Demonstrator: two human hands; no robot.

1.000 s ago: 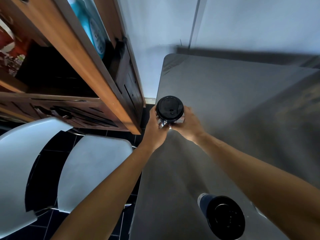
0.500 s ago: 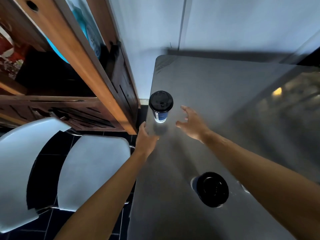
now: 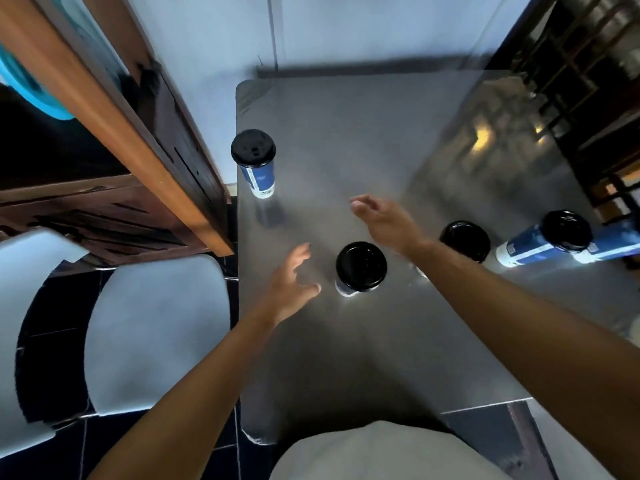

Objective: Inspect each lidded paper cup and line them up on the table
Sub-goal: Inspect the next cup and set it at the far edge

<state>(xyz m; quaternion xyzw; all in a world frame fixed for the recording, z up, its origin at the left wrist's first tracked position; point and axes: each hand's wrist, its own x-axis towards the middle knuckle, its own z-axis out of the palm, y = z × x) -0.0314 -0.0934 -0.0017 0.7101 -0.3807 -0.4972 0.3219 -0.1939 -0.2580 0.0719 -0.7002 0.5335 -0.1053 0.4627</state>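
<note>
Several blue paper cups with black lids stand on a grey table [image 3: 346,126]. One cup [image 3: 255,161] stands at the table's far left edge. A second cup [image 3: 361,267] stands near me, between my hands. A third cup [image 3: 465,239] is partly hidden behind my right forearm, and a fourth cup [image 3: 550,239] stands at the right. My left hand [image 3: 289,285] hovers with spread fingers just left of the second cup, holding nothing. My right hand [image 3: 382,218] hovers with relaxed fingers above the table, beyond that cup, also empty.
A wooden shelf unit [image 3: 114,109] stands close against the table's left side. Two white chairs [image 3: 152,327] sit to the left below it. A pale wall [image 3: 346,29] runs behind the table. Dark shelving [image 3: 588,81] is at the far right.
Both hands let go of the far left cup, which now stands on the table, and drew back towards me. The view tilted down and right, bringing more cups into sight.
</note>
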